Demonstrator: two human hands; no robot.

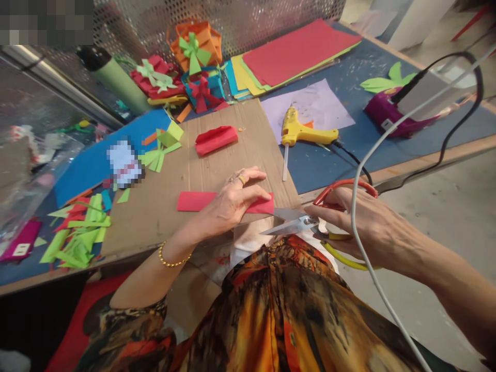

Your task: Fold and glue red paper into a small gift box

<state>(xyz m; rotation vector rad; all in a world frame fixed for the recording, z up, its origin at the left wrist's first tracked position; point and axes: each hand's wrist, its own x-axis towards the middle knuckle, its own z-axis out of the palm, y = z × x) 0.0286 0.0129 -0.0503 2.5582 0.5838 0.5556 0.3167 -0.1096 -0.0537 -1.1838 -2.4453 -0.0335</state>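
My left hand (242,199) lies over a folded red paper strip (196,201), holding it on a brown cardboard sheet (170,178) near the table's front edge. Its fingers are bent, and part of the strip is hidden beneath them. My right hand (349,219) grips a pair of scissors (296,222) with one red and one yellow handle. The scissor blades are spread and point left, the upper one at the strip's lower right corner. Farther back on the cardboard sits a folded red paper piece (216,140), apart from both hands.
A yellow glue gun (306,132) lies on lilac paper (329,106). Coloured sheets (298,51) are stacked behind it. Green paper scraps (83,232) lie at left, near a phone (124,164). A white cable (358,206) crosses before my right hand. Paper ornaments (194,51) stand at the back.
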